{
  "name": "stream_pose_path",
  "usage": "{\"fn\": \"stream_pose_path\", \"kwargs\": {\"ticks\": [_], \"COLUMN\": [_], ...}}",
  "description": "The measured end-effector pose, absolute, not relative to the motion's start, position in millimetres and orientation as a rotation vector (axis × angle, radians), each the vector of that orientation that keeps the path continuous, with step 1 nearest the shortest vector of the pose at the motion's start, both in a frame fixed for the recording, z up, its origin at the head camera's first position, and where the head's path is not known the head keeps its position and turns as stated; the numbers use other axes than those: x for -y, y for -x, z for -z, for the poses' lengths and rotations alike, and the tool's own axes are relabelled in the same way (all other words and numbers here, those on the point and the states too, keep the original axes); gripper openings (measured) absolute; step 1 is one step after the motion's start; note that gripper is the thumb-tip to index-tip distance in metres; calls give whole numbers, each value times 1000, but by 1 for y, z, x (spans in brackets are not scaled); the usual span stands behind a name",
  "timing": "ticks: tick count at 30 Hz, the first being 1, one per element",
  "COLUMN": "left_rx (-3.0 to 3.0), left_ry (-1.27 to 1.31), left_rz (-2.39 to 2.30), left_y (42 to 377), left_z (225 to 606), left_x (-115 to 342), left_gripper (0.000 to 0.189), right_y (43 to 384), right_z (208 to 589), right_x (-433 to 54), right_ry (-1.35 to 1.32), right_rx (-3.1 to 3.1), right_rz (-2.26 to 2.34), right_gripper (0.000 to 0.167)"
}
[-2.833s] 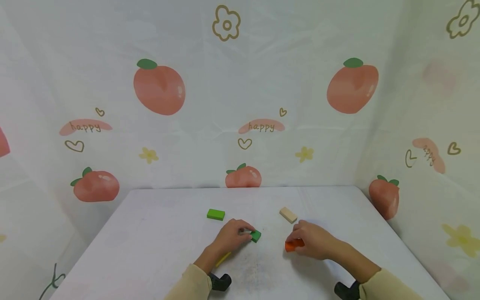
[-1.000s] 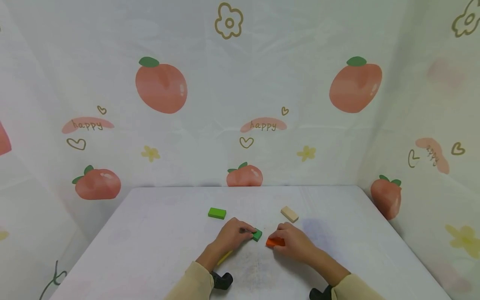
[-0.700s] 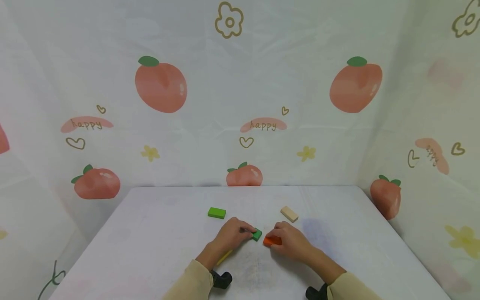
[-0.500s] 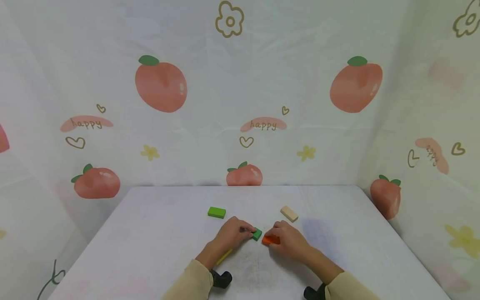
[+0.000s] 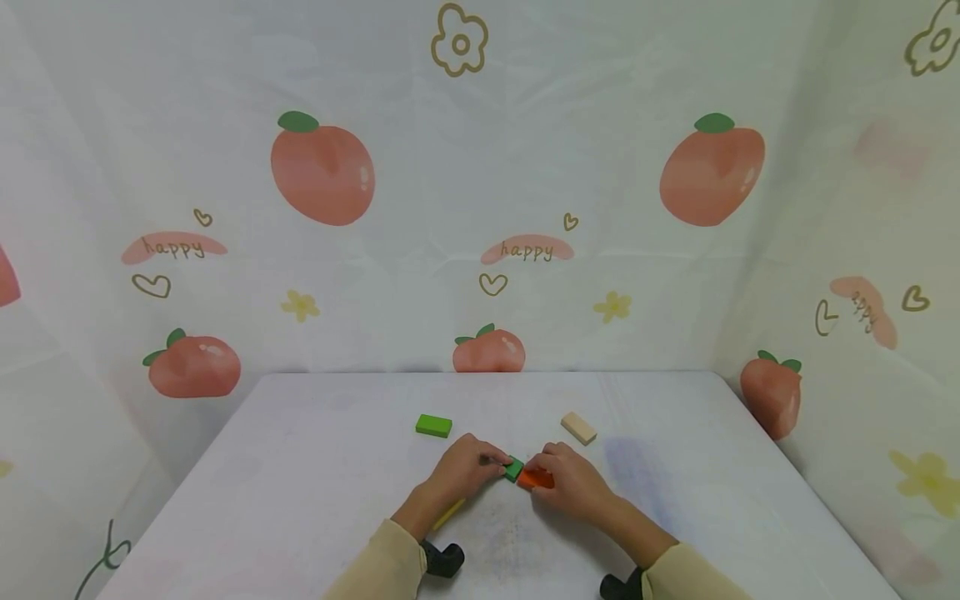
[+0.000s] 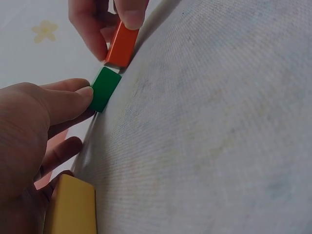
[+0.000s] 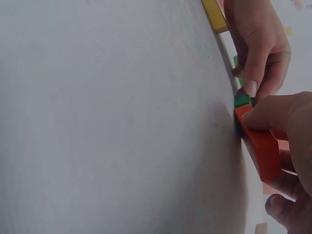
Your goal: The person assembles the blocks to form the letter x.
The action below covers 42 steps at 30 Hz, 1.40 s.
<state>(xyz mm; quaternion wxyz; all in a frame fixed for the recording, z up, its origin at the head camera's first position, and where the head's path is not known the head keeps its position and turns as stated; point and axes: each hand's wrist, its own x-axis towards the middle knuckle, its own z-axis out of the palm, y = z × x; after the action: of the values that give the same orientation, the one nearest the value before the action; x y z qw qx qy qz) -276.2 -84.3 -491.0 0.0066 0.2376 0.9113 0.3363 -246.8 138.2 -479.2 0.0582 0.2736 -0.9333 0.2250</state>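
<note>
Left hand (image 5: 462, 468) fingers pinch dark green block (image 5: 513, 470); right hand (image 5: 573, 482) fingers grip orange block (image 5: 536, 481) just right of dark green block. Yellow block (image 5: 448, 515) front-left of it, light green block (image 5: 433, 426) back-left.

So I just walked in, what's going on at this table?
A person's left hand pinches a dark green block, and their right hand holds an orange block. The two blocks nearly meet end to end. A yellow block sits near the left hand; a light green block and a pale block lie farther back on the white table.
</note>
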Motion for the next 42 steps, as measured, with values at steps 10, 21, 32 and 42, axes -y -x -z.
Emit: {"fn": "stream_pose_path", "kwargs": {"ticks": [10,21,32,42], "left_rx": [-2870,-2863,-2883,-2893], "left_ry": [-759,-747,-850,-876], "left_rz": [-1022,-1053,-1012,-920], "left_y": [277,276,278,277], "left_z": [493,493,495,490], "left_x": [85,85,87,88], "left_gripper": [16,15,15,23], "right_y": [246,246,246,247], "right_z": [484,489,491,485], "right_x": [-135,-135,-136,-135], "right_ry": [-801,-787,-815,-849], "right_rx": [2828,2826,2812,2749], "right_rz": [-802,-835,-859,-835], "right_gripper": [23,26,29,20]}}
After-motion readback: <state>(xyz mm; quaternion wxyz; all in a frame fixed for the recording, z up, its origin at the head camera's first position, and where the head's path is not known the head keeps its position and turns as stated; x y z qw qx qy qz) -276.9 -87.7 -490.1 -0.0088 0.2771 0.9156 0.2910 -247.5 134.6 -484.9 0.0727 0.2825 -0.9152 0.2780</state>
